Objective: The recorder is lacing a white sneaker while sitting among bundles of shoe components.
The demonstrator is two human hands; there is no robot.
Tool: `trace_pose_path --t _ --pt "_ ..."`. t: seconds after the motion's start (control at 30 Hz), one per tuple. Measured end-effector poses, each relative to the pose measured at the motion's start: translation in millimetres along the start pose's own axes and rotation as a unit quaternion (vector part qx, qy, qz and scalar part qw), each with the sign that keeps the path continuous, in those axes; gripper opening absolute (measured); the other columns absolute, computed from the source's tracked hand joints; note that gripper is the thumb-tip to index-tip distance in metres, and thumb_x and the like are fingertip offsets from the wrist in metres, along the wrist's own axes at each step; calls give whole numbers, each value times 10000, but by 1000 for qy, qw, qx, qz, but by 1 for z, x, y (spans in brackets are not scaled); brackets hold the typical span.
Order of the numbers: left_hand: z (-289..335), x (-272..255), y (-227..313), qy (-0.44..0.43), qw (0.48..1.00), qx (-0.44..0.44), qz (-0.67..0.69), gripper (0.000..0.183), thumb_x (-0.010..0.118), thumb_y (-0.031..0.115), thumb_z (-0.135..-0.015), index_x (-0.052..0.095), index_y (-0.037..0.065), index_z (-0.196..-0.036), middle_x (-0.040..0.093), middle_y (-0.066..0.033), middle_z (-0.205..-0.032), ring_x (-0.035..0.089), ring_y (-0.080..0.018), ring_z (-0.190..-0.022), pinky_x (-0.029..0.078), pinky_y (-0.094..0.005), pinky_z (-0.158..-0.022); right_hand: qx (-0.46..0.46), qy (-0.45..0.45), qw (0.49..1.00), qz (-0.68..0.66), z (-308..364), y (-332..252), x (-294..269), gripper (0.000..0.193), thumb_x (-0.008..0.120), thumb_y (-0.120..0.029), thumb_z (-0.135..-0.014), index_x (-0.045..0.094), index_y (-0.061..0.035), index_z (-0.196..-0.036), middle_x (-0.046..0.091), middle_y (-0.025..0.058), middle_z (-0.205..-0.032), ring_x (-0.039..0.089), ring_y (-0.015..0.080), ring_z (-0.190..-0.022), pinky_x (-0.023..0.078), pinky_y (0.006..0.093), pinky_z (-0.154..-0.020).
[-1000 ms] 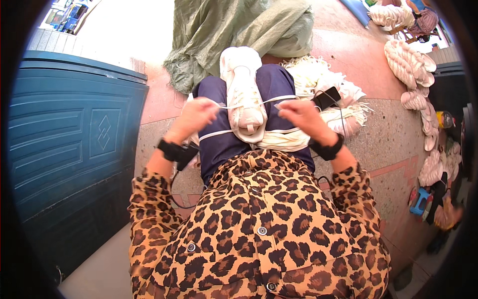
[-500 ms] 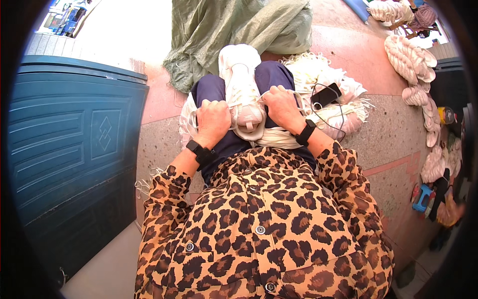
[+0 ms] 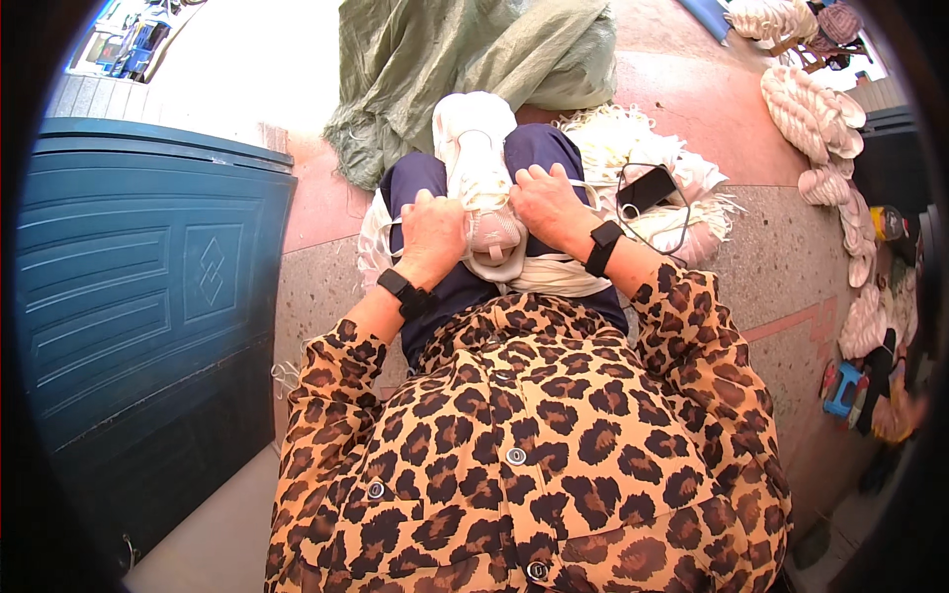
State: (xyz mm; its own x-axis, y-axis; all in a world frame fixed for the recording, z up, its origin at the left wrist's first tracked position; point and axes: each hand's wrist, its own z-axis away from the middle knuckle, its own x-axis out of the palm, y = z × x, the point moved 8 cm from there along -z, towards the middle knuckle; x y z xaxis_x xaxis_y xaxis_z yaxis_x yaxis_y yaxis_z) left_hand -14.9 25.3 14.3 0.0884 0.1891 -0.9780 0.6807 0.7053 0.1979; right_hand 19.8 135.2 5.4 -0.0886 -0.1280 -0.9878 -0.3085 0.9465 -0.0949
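The white shoe sits lengthwise between the thighs in dark blue trousers, its tabbed end near the lap and its other end pointing far. The legs look to be its main support, so a stronger pull from one side could twist or tip it. Its pale lace is thin; a hard tug could make it slip from the fingers, and uneven tension could leave one side slacker. The cream bundle across the right thigh lies close enough that its strands might tangle with the lace.

The left hand is just left of the shoe and the right hand just right of it, slightly farther out. Both show their backs upward, with fingers curled shut, seemingly on the lace; the exact pinch is hidden beneath the knuckles. The forearms angle inward from bent elbows, with black wristbands and leopard-print sleeves.

Beyond the right thigh, a phone rests on a pale heap, and its black cable loops near the right forearm, where an outward sweep could snag it. Farther off lies a green sack.
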Motion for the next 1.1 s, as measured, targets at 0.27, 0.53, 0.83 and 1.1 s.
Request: trace_pose_path --t 0.27,0.53,0.83,1.1 --pt "21 -27 23 99 994 25 -47 178 645 240 -681 558 86 -693 550 -26 -703 470 -211 -782 332 -359 -669 75 -108 989 -61 3 13 7 108 552 -74 -664 564 -67 -771 514 72 -804 513 227 -819 382 384 -685" --pt "31 -14 15 90 994 -6 -55 117 583 190 -710 546 78 -710 542 -45 -734 461 -218 -788 337 -364 -660 39 -64 997 -21 -2 -3 13 108 549 -113 -698 598 -63 -779 558 78 -817 545 209 -793 400 364 -685" --pt "23 -19 8 59 996 -53 48 155 589 158 -738 582 68 -864 570 -90 -799 495 -263 -836 403 -373 -691 127 -2 978 -164 13 14 8 103 528 -113 -754 607 -51 -779 581 112 -782 534 287 -817 407 400 -686" --pt "-29 11 50 10 989 147 12 135 620 116 -658 540 45 -741 547 -106 -750 496 -264 -786 418 -340 -665 200 64 908 -363 21 31 5 61 502 -74 -749 491 -17 -771 552 179 -711 535 359 -725 428 429 -646"
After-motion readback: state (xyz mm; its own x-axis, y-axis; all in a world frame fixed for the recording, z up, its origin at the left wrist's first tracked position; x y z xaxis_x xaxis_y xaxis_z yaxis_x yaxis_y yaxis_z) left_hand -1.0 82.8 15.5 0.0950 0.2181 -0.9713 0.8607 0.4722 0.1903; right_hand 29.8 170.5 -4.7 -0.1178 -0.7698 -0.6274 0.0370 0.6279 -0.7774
